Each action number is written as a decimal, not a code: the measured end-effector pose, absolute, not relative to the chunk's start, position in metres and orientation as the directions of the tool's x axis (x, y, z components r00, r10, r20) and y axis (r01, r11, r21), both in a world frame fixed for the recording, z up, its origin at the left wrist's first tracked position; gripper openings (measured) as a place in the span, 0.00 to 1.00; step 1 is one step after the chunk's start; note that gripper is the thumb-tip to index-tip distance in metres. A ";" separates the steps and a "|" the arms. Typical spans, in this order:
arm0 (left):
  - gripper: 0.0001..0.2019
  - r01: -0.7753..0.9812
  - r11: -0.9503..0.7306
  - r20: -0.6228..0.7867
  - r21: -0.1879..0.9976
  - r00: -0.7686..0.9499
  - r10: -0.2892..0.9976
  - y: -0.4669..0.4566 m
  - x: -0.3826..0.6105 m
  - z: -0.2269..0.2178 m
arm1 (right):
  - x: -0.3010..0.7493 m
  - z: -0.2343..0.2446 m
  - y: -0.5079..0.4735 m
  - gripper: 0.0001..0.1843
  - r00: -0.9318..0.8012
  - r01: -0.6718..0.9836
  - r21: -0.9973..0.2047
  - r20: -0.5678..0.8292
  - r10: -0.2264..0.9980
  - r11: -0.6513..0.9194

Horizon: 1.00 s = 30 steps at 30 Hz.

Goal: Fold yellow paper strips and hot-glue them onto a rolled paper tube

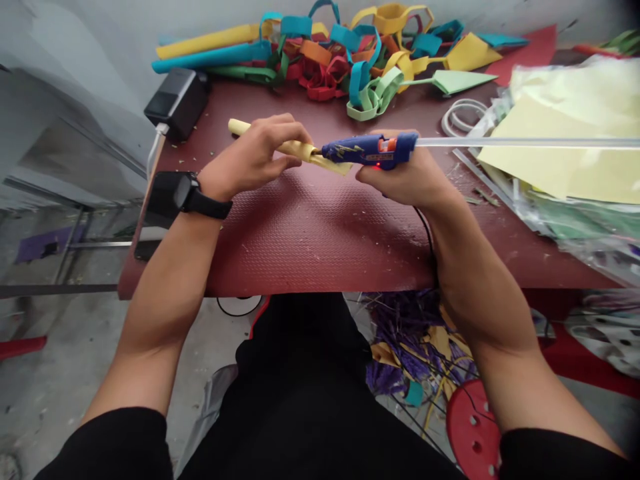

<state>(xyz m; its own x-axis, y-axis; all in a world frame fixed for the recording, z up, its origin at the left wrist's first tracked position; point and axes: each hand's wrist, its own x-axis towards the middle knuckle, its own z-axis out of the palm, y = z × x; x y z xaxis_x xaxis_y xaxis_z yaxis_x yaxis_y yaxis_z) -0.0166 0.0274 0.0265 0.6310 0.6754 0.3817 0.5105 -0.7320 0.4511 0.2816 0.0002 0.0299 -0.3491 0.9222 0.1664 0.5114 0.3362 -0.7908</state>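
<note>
On the near side of the colourful paper chains (346, 37), I see the left hand (263, 152) gripping a pale-yellow paper roll (294, 149) and the right hand (406, 179) wrapped around a blue glue gun (350, 149).

We couldn't read any txt, brand or no. On the blue plastic hot-glue gun (361, 149) we saw a small reddish label (382, 157) nr the back end, but its print was too tiny & blurred to make out. The yellowish marks (349, 149) fwd of it we couldn't ID as print or smears. We got no digits off the black round-faced wristwatch (203, 203), nor a brand off the black boxy plastic adapter (175, 100).
</note>
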 end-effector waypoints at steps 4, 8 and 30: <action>0.13 0.520 -0.726 0.383 0.450 0.622 0.683 0.029 -0.017 0.025 | 0.280 0.031 -0.001 0.24 -0.326 0.481 -0.812 0.183 0.928 0.329; 0.12 0.531 -0.734 0.395 0.424 0.620 0.677 0.029 -0.017 0.026 | 0.279 0.030 -0.001 0.21 -0.341 0.503 -0.787 0.197 0.919 0.356; 0.20 0.519 -0.784 0.431 0.342 0.655 0.621 0.032 -0.021 0.022 | 0.281 0.025 0.001 0.15 -0.416 0.418 -0.811 0.228 0.880 0.408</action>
